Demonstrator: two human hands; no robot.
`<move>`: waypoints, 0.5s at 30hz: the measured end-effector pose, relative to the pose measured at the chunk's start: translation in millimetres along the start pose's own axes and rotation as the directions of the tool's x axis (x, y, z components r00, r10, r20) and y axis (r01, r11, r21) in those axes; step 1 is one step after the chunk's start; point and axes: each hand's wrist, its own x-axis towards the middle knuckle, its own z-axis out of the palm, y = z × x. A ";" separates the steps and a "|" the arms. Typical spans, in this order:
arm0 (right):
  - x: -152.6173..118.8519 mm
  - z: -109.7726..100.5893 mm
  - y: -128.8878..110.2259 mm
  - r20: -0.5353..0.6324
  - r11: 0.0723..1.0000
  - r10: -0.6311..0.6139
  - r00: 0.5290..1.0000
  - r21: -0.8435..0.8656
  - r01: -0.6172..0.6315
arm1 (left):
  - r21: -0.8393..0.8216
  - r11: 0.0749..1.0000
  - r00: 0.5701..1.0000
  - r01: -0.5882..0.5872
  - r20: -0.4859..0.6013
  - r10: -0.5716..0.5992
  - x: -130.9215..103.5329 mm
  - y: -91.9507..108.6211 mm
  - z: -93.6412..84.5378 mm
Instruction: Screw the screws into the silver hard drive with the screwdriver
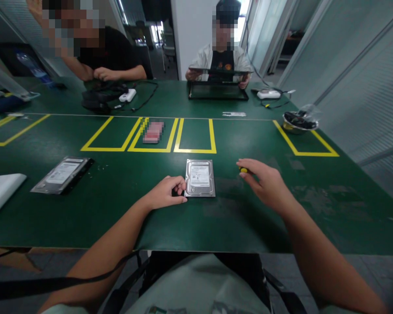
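A silver hard drive [199, 179] with a white label lies flat on the green table in front of me. At its left edge is my left hand [168, 192], fingers curled and thumb by the lower left corner, holding the drive against the table. To the right of the drive, my right hand [263, 181] is closed around a small yellow-and-black object [243, 170]. Most of that object is hidden by the fingers, so its kind is unclear. A second hard drive [62, 175] lies tilted sideways on the table, farther left.
Yellow tape outlines [195, 151] mark the table beyond the drive; a pinkish-red packet [153, 132] lies within one. A bowl of dark items [300, 123] stands at the right. A white box [3, 194] is at far left. Two people sit opposite, one holding a dark frame [218, 91].
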 end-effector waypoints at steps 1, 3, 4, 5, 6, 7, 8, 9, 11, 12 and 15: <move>-6.1 5.9 6.1 0.035 1.000 0.008 0.999 -0.011 -0.008 | 0.002 1.000 1.000 -0.001 0.001 0.001 0.1 0.3 0.0; -16.5 16.2 16.0 0.097 1.000 -0.005 0.995 -0.029 0.007 | 0.009 1.000 1.000 -0.003 0.002 0.003 0.3 0.9 0.0; -20.7 20.6 19.8 0.128 0.999 -0.011 0.992 -0.043 0.017 | 0.010 1.000 1.000 -0.003 0.001 0.003 0.3 1.3 0.0; -24.3 24.3 23.1 0.141 0.998 -0.017 0.990 -0.061 0.026 | 0.009 1.000 1.000 -0.004 -0.001 0.004 0.3 1.6 0.1; -27.2 27.4 26.0 0.150 0.996 -0.019 0.988 -0.083 0.032 | 0.006 1.000 1.000 -0.004 -0.004 0.004 0.2 1.9 0.2; -29.7 30.1 28.5 0.149 0.993 -0.021 0.989 -0.108 0.037 | 0.005 1.000 1.000 -0.004 -0.008 0.004 0.0 2.2 0.3; -31.7 32.4 31.0 0.143 0.990 -0.022 0.990 -0.132 0.041 | 0.004 1.000 1.000 -0.003 -0.014 0.003 -0.2 2.4 0.5; -33.4 34.3 33.4 0.135 0.987 -0.025 0.990 -0.152 0.046 | 0.004 1.000 1.000 -0.001 -0.021 0.001 -0.4 2.5 0.6; -36.4 37.2 38.3 0.124 0.981 -0.033 0.992 -0.185 0.056 | 0.006 1.000 1.000 0.002 -0.031 -0.001 -0.7 2.4 1.0; -37.8 38.1 40.8 0.127 0.978 -0.037 0.991 -0.200 0.062 | 0.006 1.000 0.999 0.003 -0.035 -0.002 -0.8 2.3 1.1; -42.6 39.0 48.1 0.159 0.965 -0.031 0.987 -0.251 0.070 | 0.005 1.000 0.999 0.002 -0.042 -0.002 -1.2 1.8 1.4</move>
